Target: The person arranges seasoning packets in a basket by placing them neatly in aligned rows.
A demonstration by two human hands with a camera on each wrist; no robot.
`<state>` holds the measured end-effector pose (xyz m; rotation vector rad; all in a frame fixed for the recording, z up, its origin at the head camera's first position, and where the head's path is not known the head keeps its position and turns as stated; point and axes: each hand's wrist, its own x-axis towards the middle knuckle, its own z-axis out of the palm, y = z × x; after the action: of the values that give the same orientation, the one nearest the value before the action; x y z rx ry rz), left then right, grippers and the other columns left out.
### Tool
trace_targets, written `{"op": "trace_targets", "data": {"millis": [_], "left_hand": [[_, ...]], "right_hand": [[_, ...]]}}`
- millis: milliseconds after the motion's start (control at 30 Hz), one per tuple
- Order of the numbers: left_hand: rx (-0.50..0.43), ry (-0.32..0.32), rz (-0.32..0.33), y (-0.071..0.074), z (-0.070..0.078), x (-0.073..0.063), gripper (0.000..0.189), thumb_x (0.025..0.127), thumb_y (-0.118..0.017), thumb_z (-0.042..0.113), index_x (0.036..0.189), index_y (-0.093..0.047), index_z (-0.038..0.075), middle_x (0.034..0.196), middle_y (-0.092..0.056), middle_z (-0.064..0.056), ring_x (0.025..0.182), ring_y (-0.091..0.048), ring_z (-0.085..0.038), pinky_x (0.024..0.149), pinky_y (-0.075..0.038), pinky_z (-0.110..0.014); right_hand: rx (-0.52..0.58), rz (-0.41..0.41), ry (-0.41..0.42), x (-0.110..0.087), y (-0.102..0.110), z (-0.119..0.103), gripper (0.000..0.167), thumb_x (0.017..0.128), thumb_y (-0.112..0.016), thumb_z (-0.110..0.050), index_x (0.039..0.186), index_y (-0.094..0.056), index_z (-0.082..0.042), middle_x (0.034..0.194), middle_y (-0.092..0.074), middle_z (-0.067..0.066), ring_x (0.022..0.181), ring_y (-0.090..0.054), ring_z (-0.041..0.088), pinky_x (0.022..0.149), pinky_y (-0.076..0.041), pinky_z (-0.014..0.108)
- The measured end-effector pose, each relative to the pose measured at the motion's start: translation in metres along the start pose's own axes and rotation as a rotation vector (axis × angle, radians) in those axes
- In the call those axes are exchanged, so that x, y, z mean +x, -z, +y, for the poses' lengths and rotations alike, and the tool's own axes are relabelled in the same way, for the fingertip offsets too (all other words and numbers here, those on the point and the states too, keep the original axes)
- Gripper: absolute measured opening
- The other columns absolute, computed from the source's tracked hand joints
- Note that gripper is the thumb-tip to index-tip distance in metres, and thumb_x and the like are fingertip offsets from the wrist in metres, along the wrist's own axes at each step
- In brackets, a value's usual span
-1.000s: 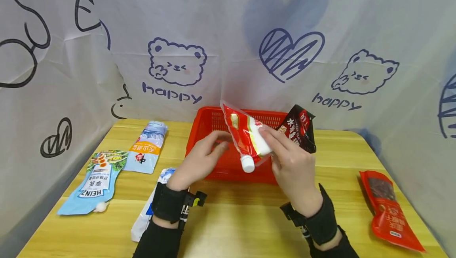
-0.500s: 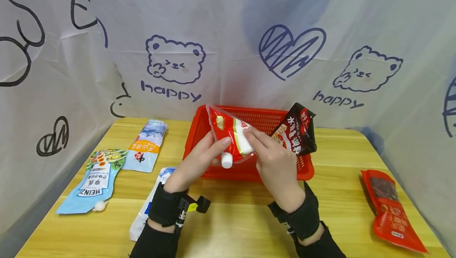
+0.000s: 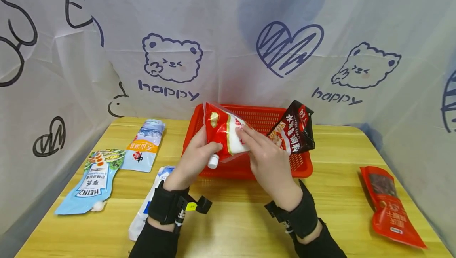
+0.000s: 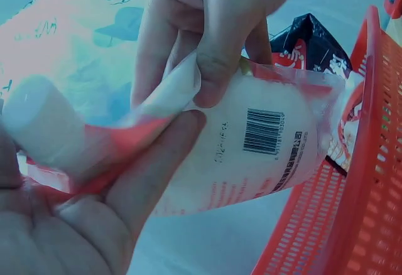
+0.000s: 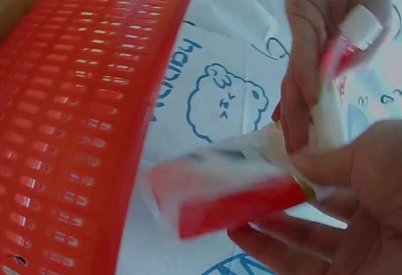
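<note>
Red-and-white plastic pouch (image 3: 218, 129): your left hand (image 3: 191, 160) and right hand (image 3: 269, 162) pinch it, yellow wooden table (image 3: 231, 222) below, doodled white cloth (image 3: 228, 8) behind.

Wood-grain table (image 3: 228, 218) is carrying a red basket (image 3: 235, 173), basket sitting toward far edge. Blue-white bag (image 3: 145, 145) with orange band is lying left of basket. Light-blue pouch (image 3: 93, 183), white cap, is lying further left, nearer side. White packet (image 3: 141, 216) is lying front-left of basket, showing only partly. Red packet (image 3: 390, 210) is lying well right.
</note>
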<state>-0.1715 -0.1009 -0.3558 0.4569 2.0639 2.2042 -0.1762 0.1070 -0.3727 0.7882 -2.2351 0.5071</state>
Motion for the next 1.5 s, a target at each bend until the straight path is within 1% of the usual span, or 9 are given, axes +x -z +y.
{"op": "trace_targets", "data": {"millis": [233, 367, 467, 600, 733, 800, 967, 1067, 1500], "left_hand": [[-0.052, -0.055, 0.054, 0.004, 0.002, 0.0, 0.057, 0.097, -0.048, 0.0, 0.152, -0.032, 0.0, 0.143, -0.05, -0.021, 0.118, -0.056, -0.022, 0.095, -0.055, -0.029], [-0.066, -0.049, 0.1, 0.006, 0.005, -0.002, 0.056, 0.095, -0.046, 0.001, 0.15, -0.034, -0.002, 0.141, -0.051, -0.021, 0.116, -0.056, -0.021, 0.095, -0.054, -0.028], [-0.062, -0.029, 0.107, 0.009, 0.008, -0.005, 0.057, 0.094, -0.047, 0.003, 0.15, -0.036, -0.002, 0.138, -0.052, -0.02, 0.115, -0.057, -0.021, 0.094, -0.055, -0.028], [-0.025, 0.007, 0.052, 0.012, 0.008, -0.008, 0.06, 0.093, -0.049, 0.005, 0.152, -0.038, -0.001, 0.136, -0.052, -0.021, 0.114, -0.058, -0.023, 0.092, -0.056, -0.03], [0.028, 0.03, -0.037, 0.015, 0.006, -0.009, 0.061, 0.093, -0.051, 0.007, 0.152, -0.038, -0.001, 0.136, -0.052, -0.022, 0.114, -0.058, -0.024, 0.091, -0.057, -0.03], [0.043, 0.029, -0.081, 0.015, 0.005, -0.01, 0.062, 0.093, -0.052, 0.008, 0.152, -0.038, -0.002, 0.136, -0.052, -0.023, 0.113, -0.058, -0.023, 0.09, -0.056, -0.03], [0.081, 0.018, -0.192, 0.014, 0.002, -0.011, 0.064, 0.092, -0.051, 0.009, 0.154, -0.039, -0.002, 0.137, -0.052, -0.024, 0.114, -0.057, -0.026, 0.09, -0.057, -0.032], [0.105, 0.003, -0.228, 0.013, 0.001, -0.01, 0.063, 0.093, -0.051, 0.01, 0.154, -0.04, -0.001, 0.137, -0.053, -0.024, 0.114, -0.057, -0.028, 0.09, -0.057, -0.032], [0.102, -0.018, -0.247, 0.014, 0.0, -0.006, 0.061, 0.095, -0.052, 0.011, 0.154, -0.039, -0.002, 0.139, -0.052, -0.024, 0.114, -0.058, -0.028, 0.091, -0.058, -0.034]], "right_hand": [[0.212, -0.092, -0.007, 0.003, 0.014, 0.006, 0.068, 0.087, -0.084, -0.009, 0.149, -0.056, -0.009, 0.148, -0.06, 0.01, 0.131, -0.062, 0.028, 0.103, -0.054, 0.045], [0.375, -0.148, -0.066, 0.006, 0.026, 0.011, 0.079, 0.085, -0.088, -0.019, 0.154, -0.051, -0.011, 0.154, -0.054, 0.006, 0.14, -0.053, 0.026, 0.11, -0.047, 0.049], [0.434, -0.153, -0.129, 0.007, 0.033, 0.014, 0.078, 0.086, -0.087, -0.023, 0.155, -0.05, -0.016, 0.155, -0.053, 0.003, 0.142, -0.051, 0.025, 0.111, -0.045, 0.054], [0.434, -0.12, -0.175, 0.008, 0.036, 0.021, 0.071, 0.092, -0.082, -0.022, 0.155, -0.05, -0.018, 0.154, -0.054, 0.003, 0.142, -0.05, 0.025, 0.111, -0.045, 0.056], [0.444, -0.125, -0.2, 0.007, 0.035, 0.026, 0.064, 0.096, -0.076, -0.022, 0.155, -0.05, -0.016, 0.154, -0.054, 0.004, 0.143, -0.05, 0.024, 0.112, -0.044, 0.056], [0.459, -0.158, -0.222, 0.007, 0.034, 0.027, 0.062, 0.098, -0.074, -0.025, 0.154, -0.051, -0.017, 0.153, -0.055, 0.002, 0.141, -0.051, 0.023, 0.111, -0.045, 0.055], [0.569, -0.271, -0.241, 0.005, 0.034, 0.028, 0.052, 0.098, -0.075, -0.022, 0.147, -0.059, -0.014, 0.135, -0.067, 0.004, 0.11, -0.065, 0.02, 0.091, -0.058, 0.045], [0.63, -0.289, -0.236, 0.005, 0.034, 0.027, 0.046, 0.097, -0.076, -0.018, 0.14, -0.064, -0.01, 0.125, -0.072, 0.006, 0.095, -0.067, 0.017, 0.08, -0.061, 0.036], [0.566, -0.122, -0.273, 0.005, 0.029, 0.022, 0.038, 0.086, -0.086, -0.011, 0.121, -0.072, -0.004, 0.104, -0.075, 0.007, 0.078, -0.063, 0.017, 0.065, -0.057, 0.027]]}}
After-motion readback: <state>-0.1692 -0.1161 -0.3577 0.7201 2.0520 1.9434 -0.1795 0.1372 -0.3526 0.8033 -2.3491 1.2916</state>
